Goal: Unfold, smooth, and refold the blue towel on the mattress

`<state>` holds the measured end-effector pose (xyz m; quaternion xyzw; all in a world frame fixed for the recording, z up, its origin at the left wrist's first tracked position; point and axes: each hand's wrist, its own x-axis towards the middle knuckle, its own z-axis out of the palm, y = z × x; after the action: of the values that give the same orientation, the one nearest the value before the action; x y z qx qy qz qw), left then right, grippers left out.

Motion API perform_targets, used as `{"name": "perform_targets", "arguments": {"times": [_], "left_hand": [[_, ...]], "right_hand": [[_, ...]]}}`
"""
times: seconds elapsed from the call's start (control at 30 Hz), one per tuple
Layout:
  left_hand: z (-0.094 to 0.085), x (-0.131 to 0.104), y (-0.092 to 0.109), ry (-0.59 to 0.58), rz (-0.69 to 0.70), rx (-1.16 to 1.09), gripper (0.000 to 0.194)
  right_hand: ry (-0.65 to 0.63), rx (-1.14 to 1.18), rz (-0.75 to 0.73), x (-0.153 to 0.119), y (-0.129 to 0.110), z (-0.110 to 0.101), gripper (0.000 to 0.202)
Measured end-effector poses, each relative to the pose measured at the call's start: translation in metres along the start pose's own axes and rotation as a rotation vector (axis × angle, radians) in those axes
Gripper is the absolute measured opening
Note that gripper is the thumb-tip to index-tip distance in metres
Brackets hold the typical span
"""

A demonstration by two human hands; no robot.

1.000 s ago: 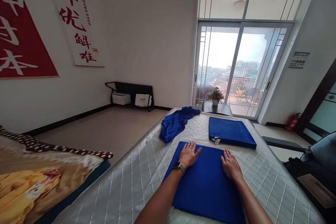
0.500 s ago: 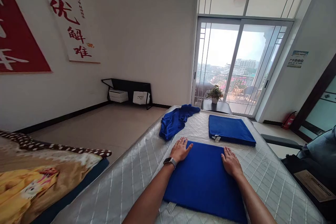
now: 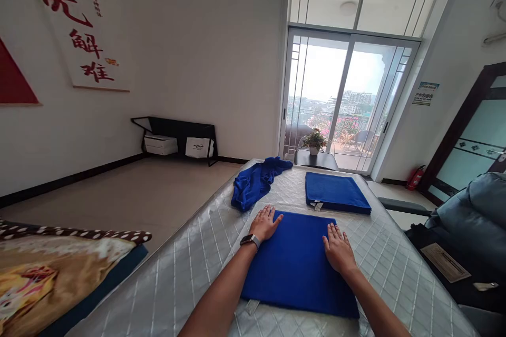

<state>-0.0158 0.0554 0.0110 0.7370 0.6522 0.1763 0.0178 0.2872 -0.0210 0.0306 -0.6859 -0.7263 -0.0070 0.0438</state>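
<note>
A folded blue cloth (image 3: pixel 296 268) lies flat as a neat square on the silver quilted mattress (image 3: pixel 190 263), a white tag at its near left edge. My left hand (image 3: pixel 265 222), with a watch on the wrist, rests open on the cloth's far left corner. On its right edge lies my right hand (image 3: pixel 339 247), fingers stretched out and nothing gripped. Farther back sits a stack of folded blue cloths (image 3: pixel 336 189), white tags showing at its near left corner. A crumpled blue cloth (image 3: pixel 255 184) is heaped left of that stack.
Beyond the mattress stands a small dark table with a potted plant (image 3: pixel 314 142). A black shelf (image 3: pixel 177 137) is by the far wall. Patterned bedding (image 3: pixel 71 268) lies at left; a dark chair (image 3: pixel 470 231) and a fire extinguisher (image 3: pixel 415 178) are at right.
The view has turned slightly right, so everything sits farther left. My right hand has slid a little inward over the cloth's right edge; my left hand stays at its corner.
</note>
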Motion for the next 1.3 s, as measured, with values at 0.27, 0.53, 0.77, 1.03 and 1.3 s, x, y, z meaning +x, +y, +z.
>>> {"name": "perform_targets", "arguments": {"times": [0.27, 0.53, 0.77, 1.03, 1.3], "left_hand": [[-0.003, -0.001, 0.004, 0.021, 0.000, 0.019, 0.076], [-0.019, -0.014, 0.052, 0.264, 0.034, 0.085, 0.062], [0.022, -0.059, 0.184, 0.048, 0.459, -0.065, 0.062], [0.009, -0.079, 0.157, -0.066, 0.349, -0.054, 0.073], [-0.024, -0.108, 0.073, -0.098, 0.182, 0.043, 0.079]], "right_hand": [[-0.035, 0.073, 0.019, -0.023, 0.002, 0.007, 0.070], [-0.011, 0.094, 0.014, -0.023, 0.001, 0.007, 0.067], [0.001, 0.038, -0.027, -0.027, 0.005, 0.009, 0.062], [0.007, 0.060, -0.018, -0.022, 0.005, 0.009, 0.064], [0.017, 0.115, 0.002, -0.021, 0.004, 0.011, 0.067]]}}
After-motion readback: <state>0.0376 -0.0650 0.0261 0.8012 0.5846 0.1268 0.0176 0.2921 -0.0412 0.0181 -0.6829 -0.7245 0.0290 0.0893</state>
